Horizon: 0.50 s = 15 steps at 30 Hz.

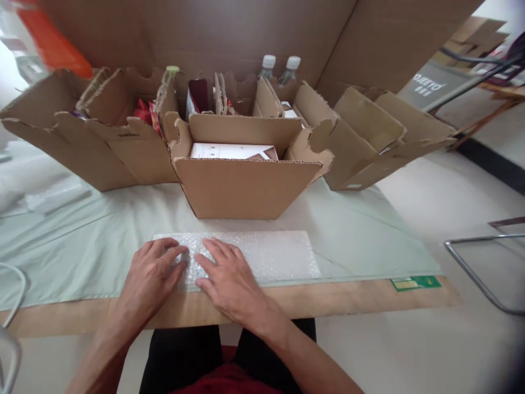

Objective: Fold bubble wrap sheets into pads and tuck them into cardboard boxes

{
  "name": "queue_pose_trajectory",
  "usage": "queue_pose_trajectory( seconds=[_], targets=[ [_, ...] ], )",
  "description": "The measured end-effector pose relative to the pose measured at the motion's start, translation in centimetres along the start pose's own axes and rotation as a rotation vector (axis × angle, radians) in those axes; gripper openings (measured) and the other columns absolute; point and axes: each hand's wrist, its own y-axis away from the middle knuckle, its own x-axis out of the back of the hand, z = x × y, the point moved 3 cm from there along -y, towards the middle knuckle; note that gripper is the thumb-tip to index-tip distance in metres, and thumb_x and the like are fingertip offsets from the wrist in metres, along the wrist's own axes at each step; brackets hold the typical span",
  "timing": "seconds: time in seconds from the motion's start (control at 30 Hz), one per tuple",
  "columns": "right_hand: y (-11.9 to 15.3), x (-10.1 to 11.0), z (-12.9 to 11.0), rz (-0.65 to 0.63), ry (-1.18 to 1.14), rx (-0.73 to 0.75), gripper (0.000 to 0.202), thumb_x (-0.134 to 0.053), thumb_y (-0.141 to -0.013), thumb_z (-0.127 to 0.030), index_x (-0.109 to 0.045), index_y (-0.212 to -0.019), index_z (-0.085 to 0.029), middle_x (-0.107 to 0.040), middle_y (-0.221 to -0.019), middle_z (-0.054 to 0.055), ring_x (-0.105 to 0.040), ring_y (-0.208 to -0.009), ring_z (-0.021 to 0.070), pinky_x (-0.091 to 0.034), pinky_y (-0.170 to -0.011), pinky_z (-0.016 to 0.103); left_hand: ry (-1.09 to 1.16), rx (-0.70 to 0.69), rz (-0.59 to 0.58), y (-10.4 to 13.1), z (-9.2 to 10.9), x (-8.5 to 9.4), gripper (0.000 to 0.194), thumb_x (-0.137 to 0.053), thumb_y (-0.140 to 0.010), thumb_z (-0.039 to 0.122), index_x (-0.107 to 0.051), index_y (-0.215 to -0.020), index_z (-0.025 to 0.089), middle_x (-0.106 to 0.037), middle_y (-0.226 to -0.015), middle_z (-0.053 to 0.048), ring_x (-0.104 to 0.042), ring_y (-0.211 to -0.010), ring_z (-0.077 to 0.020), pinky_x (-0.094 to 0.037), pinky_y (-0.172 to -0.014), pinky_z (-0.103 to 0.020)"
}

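A strip of clear bubble wrap [274, 254] lies flat along the front of the cloth-covered table. On its left end rests my left hand [158, 268], fingers bent and slightly apart, with the fingertips against the plastic. My right hand [227, 276] lies just to the right, palm down, its fingers spread over the wrap. A narrow gap with bubbled plastic shows between the two hands. Whether anything lies under the left fingers is hidden. Behind the wrap stands an open cardboard box [241, 189] with a white printed box [233, 151] inside.
Several cut cardboard bins [123, 156] stand in a row behind, some holding red packets. Two white-capped bottles [292, 68] show at the back. More bubble wrap [57, 191] lies at left. A green card [416, 283] is on the table's front edge; a metal frame [471, 273] stands right.
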Motion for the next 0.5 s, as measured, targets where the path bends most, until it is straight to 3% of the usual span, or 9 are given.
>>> queue_pose_trajectory(
  seconds=[0.1, 0.23, 0.3, 0.4, 0.5],
  targets=[
    [4.2, 0.7, 4.8, 0.02, 0.097, -0.148, 0.043, -0.054, -0.102, -0.034, -0.061, -0.143, -0.021, -0.055, -0.156, 0.012, -0.048, -0.146, 0.0307, -0.044, -0.116, 0.053, 0.01, 0.018, -0.005, 0.4, -1.1, -0.7, 0.028, -0.052, -0.098, 0.038, -0.076, -0.109, 0.028, -0.073, -0.11, -0.01, -0.065, -0.1, -0.0314, -0.051, -0.084, -0.046],
    [14.1, 5.2, 13.4, 0.261, 0.318, -0.493, 0.046, -0.043, -0.103, -0.045, -0.07, -0.133, -0.022, -0.065, -0.145, 0.016, -0.061, -0.132, 0.0371, -0.051, -0.103, 0.061, 0.034, 0.003, -0.001, 0.8, -1.2, -0.8, 0.028, -0.053, -0.097, 0.037, -0.077, -0.11, 0.03, -0.074, -0.111, -0.009, -0.066, -0.099, -0.0298, -0.054, -0.083, -0.045],
    [17.2, 7.5, 15.6, 0.408, 0.366, -0.561, 0.046, -0.043, -0.102, -0.051, -0.075, -0.117, -0.02, -0.073, -0.129, 0.016, -0.066, -0.123, 0.038, -0.052, -0.102, 0.062, 0.063, 0.031, 0.026, 1.1, -1.3, -0.4, 0.029, -0.054, -0.097, 0.039, -0.075, -0.113, 0.029, -0.072, -0.117, -0.01, -0.067, -0.104, -0.03, -0.056, -0.087, -0.045],
    [17.0, 9.2, 15.7, 0.512, 0.307, -0.51, 0.042, -0.046, -0.102, -0.05, -0.073, -0.115, -0.022, -0.076, -0.124, 0.014, -0.07, -0.119, 0.0338, -0.053, -0.102, 0.057, -0.01, 0.168, 0.149, 1.7, -2.2, 1.0, 0.036, -0.051, -0.098, 0.047, -0.071, -0.119, 0.025, -0.068, -0.125, -0.014, -0.064, -0.113, -0.0346, -0.054, -0.096, -0.053],
    [12.8, 8.7, 14.8, 0.377, 0.219, -0.448, 0.043, -0.045, -0.102, -0.044, -0.068, -0.131, -0.022, -0.069, -0.139, 0.013, -0.065, -0.128, 0.031, -0.053, -0.103, 0.053, -0.197, 0.302, 0.118, 2.3, -3.4, 1.7, 0.045, -0.051, -0.095, 0.057, -0.07, -0.115, 0.022, -0.067, -0.122, -0.018, -0.063, -0.11, -0.0407, -0.051, -0.096, -0.062]
  ],
)
